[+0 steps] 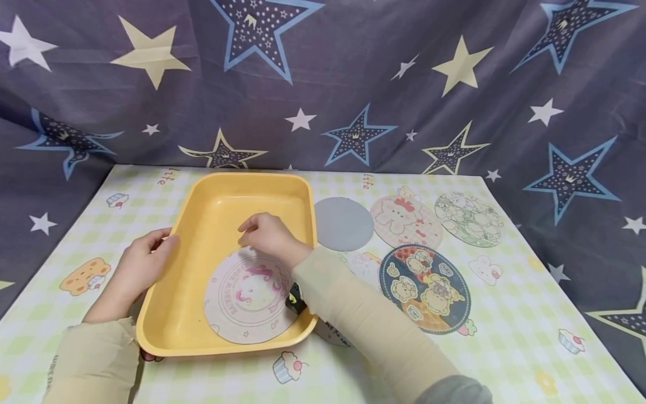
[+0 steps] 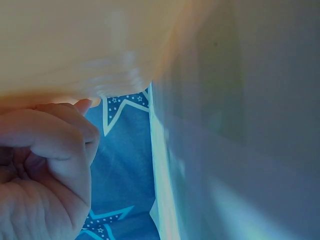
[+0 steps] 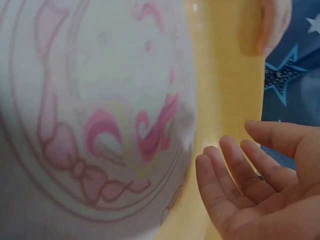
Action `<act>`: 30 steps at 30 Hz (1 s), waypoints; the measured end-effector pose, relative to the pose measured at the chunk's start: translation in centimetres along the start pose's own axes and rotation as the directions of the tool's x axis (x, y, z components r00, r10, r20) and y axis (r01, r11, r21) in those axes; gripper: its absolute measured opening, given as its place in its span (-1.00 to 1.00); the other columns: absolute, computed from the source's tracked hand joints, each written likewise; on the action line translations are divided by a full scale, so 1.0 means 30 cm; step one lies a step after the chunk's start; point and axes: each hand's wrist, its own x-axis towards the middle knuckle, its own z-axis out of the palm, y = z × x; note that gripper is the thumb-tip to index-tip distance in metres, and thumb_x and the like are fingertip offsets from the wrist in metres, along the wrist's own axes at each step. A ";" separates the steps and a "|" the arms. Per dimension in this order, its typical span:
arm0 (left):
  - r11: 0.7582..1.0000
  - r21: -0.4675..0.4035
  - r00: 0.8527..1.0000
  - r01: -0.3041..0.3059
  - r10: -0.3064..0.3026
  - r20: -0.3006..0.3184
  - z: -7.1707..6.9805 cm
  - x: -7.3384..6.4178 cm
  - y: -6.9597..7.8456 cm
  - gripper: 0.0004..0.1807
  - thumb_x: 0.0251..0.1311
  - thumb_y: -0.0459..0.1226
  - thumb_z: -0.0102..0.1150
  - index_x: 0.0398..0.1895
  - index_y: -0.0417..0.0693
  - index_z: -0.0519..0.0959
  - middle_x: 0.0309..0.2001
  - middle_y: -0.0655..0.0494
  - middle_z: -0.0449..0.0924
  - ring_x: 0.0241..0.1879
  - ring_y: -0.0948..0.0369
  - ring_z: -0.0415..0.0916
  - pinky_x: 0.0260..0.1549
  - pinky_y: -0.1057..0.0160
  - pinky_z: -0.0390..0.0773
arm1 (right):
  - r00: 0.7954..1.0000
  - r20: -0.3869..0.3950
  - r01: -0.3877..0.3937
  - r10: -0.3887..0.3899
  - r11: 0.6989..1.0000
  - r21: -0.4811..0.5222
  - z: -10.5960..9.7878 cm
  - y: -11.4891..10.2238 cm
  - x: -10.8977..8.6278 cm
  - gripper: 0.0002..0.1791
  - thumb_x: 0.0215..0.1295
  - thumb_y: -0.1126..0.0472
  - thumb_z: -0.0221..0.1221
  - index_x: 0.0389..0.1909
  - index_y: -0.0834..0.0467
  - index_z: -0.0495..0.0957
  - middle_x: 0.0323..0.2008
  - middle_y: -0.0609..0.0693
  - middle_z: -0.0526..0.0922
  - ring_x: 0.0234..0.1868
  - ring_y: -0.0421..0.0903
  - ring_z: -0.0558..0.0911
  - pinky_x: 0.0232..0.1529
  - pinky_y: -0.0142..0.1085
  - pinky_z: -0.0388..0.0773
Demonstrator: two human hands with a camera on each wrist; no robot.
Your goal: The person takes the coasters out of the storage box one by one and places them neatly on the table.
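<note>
A deep yellow plastic tray (image 1: 229, 336) stands on the table, with a round white mat (image 1: 250, 294) printed with a pink-maned unicorn lying in its near right part. At the tray's left side, my left hand (image 1: 143, 261) grips the rim; in the left wrist view its fingers (image 2: 65, 130) curl against the outer wall. Over the middle of the tray, just beyond the mat, my right hand (image 1: 267, 233) holds nothing. Its fingers (image 3: 240, 170) are spread and slightly bent in the right wrist view, apart from the mat.
Right of the tray lie several round mats: a plain grey one (image 1: 344, 223), a pink one (image 1: 406, 221), a green-patterned one (image 1: 469, 219) and a dark one with bears (image 1: 425, 289). Others are partly hidden by the right sleeve (image 1: 373, 320). A star-printed curtain (image 1: 323, 84) hangs behind.
</note>
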 end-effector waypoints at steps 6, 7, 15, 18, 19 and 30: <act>1.000 0.002 1.000 -0.007 0.007 -0.003 -0.001 0.002 -0.003 -0.33 0.53 0.01 -0.27 0.37 -0.41 0.31 -0.04 -0.33 0.55 -0.44 0.49 0.41 -0.49 0.47 0.50 | 1.000 -0.004 0.030 -0.031 0.991 -0.131 0.008 0.005 0.008 -0.74 0.30 0.22 0.26 -0.01 0.17 0.67 -0.23 -0.06 0.69 -0.25 -0.23 0.56 -0.16 -0.46 0.49; 1.000 0.000 1.000 -0.004 0.004 -0.001 -0.002 0.001 -0.002 -0.32 0.53 0.02 -0.27 0.38 -0.40 0.30 -0.03 -0.33 0.55 -0.43 0.49 0.42 -0.49 0.47 0.50 | 1.000 -0.007 0.029 -0.030 0.990 -0.139 0.008 0.005 0.009 -0.74 0.30 0.22 0.26 -0.01 0.16 0.67 -0.22 -0.06 0.69 -0.24 -0.23 0.56 -0.16 -0.46 0.50; 1.000 0.001 1.000 0.002 -0.002 0.013 -0.003 -0.009 0.004 -0.30 0.53 0.04 -0.29 0.39 -0.40 0.29 -0.03 -0.33 0.54 -0.41 0.43 0.44 -0.48 0.45 0.51 | 1.000 -0.016 0.016 -0.020 0.974 -0.228 0.010 0.004 0.001 -0.74 0.33 0.19 0.24 0.02 0.12 0.66 -0.10 -0.05 0.71 -0.07 -0.17 0.63 -0.03 -0.42 0.55; 1.000 0.006 1.000 0.000 0.000 0.009 -0.003 -0.010 0.001 -0.30 0.52 0.04 -0.29 0.39 -0.39 0.29 -0.05 -0.31 0.54 -0.42 0.43 0.43 -0.49 0.44 0.50 | 1.000 -0.007 -0.003 0.001 0.962 -0.274 0.010 0.004 -0.002 -0.71 0.33 0.17 0.25 0.04 0.11 0.65 -0.03 -0.05 0.70 0.00 -0.15 0.63 0.03 -0.39 0.56; 1.000 0.008 1.000 -0.001 0.001 0.007 -0.003 -0.009 0.000 -0.30 0.52 0.04 -0.28 0.39 -0.39 0.29 -0.05 -0.30 0.54 -0.42 0.43 0.43 -0.48 0.45 0.50 | 1.000 -0.003 -0.010 0.010 0.957 -0.290 0.010 0.004 -0.004 -0.69 0.32 0.16 0.25 0.05 0.11 0.65 -0.01 -0.05 0.70 0.00 -0.15 0.62 0.05 -0.38 0.56; 1.000 0.005 1.000 0.001 -0.001 0.007 -0.002 -0.004 0.001 -0.30 0.52 0.04 -0.29 0.39 -0.40 0.28 0.01 -0.35 0.53 -0.41 0.46 0.42 -0.47 0.48 0.50 | 0.999 0.028 -0.029 0.041 0.936 -0.351 0.010 0.007 -0.007 -0.65 0.28 0.16 0.29 0.08 0.10 0.65 0.02 -0.05 0.69 -0.02 -0.17 0.61 0.08 -0.39 0.56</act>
